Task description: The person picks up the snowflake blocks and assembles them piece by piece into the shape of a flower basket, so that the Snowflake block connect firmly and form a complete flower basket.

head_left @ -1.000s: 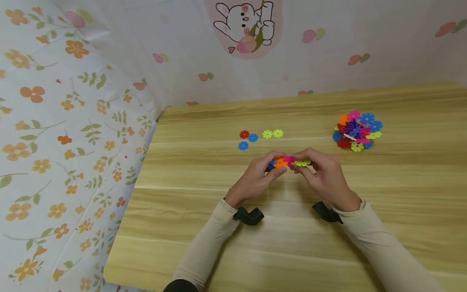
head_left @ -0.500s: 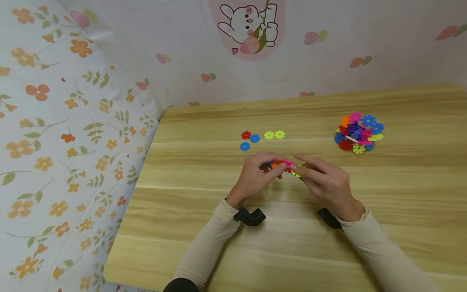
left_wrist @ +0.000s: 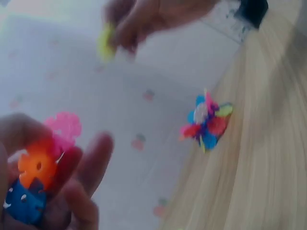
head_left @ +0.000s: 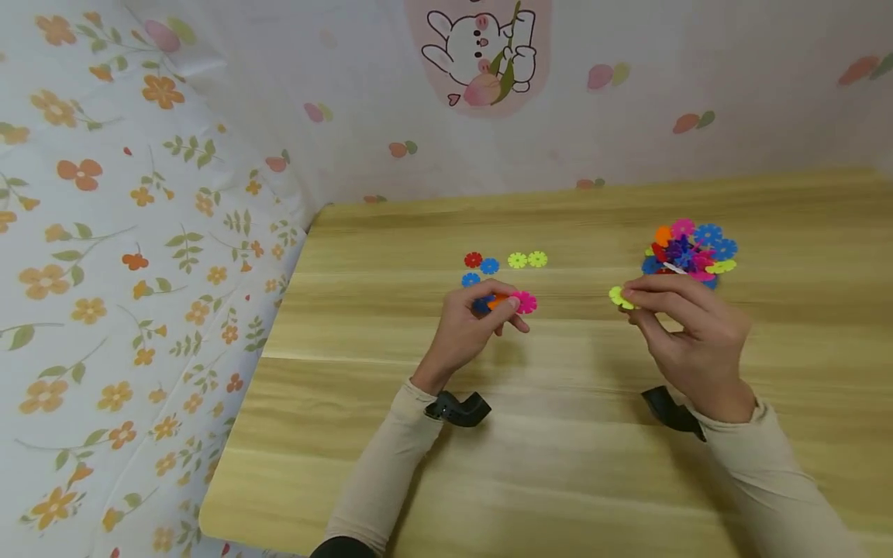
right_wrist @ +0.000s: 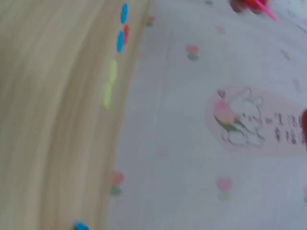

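Observation:
My left hand [head_left: 460,325] grips a short row of joined notched plastic discs above the table. In the left wrist view the row runs from a blue disc [left_wrist: 25,203] through an orange disc [left_wrist: 37,165] to a pink disc [left_wrist: 64,128] at its free end. Well to the right, my right hand [head_left: 691,333] pinches a single yellow-green disc [head_left: 618,297] between thumb and fingers. That disc is apart from the row. Behind the right hand, a colourful cluster of joined discs [head_left: 708,236] is partly hidden. The right wrist view does not clearly show the right hand.
Loose discs lie beyond the left hand: a red disc [head_left: 473,260], two blue discs [head_left: 490,266] and two yellow-green discs [head_left: 517,260]. The wooden table [head_left: 558,465] ends at a patterned cloth [head_left: 363,116] along its back and left side.
Both hands were together at the row, with the yellow-green disc at its right end. The right hand has moved away to the right with that disc; the left hand shifted slightly left with the row.

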`<state>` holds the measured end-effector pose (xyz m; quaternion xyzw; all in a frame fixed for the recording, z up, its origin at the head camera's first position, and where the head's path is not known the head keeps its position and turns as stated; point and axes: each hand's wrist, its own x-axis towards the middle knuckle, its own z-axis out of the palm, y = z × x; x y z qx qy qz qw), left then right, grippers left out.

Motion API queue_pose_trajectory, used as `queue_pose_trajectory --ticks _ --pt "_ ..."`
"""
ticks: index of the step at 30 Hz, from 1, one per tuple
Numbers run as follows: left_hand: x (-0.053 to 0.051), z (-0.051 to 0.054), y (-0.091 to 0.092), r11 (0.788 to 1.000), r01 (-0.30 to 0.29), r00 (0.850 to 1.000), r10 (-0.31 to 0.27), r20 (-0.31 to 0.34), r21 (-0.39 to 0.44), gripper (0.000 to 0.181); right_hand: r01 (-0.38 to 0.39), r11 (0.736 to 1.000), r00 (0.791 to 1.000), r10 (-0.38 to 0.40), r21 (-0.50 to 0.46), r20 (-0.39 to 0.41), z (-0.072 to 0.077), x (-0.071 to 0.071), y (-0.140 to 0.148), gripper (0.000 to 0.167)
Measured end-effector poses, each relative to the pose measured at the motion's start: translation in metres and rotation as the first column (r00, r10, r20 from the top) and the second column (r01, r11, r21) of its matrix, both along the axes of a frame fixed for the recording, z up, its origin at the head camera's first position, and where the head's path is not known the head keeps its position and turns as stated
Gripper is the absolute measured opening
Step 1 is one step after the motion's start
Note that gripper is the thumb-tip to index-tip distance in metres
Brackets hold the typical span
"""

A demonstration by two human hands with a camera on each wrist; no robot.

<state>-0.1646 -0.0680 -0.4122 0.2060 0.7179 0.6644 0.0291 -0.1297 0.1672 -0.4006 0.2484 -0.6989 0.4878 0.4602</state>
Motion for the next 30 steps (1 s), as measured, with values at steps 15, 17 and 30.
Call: queue_pose_trajectory --ticks 15,17,30 --pt "0.005 0.001 0.026 0.989 0.045 0.999 -0.044 -0.008 0.138 0.018 0.006 0.971 1.0 -0.001 0.237 -0.022 -0.019 -0.007 -0.027 0.038" --pt "0.005 0.002 0.026 0.99 0.072 0.997 -0.072 0.0 0.123 0.019 -0.001 0.972 1.0 0.005 0.234 -0.014 -0.02 -0.007 -0.028 0.038" --pt "0.001 -0.001 0.024 0.988 0.153 0.988 -0.153 0.01 0.034 0.022 -0.001 0.957 1.0 0.003 0.289 -0.004 -0.022 -0.011 -0.025 0.034"
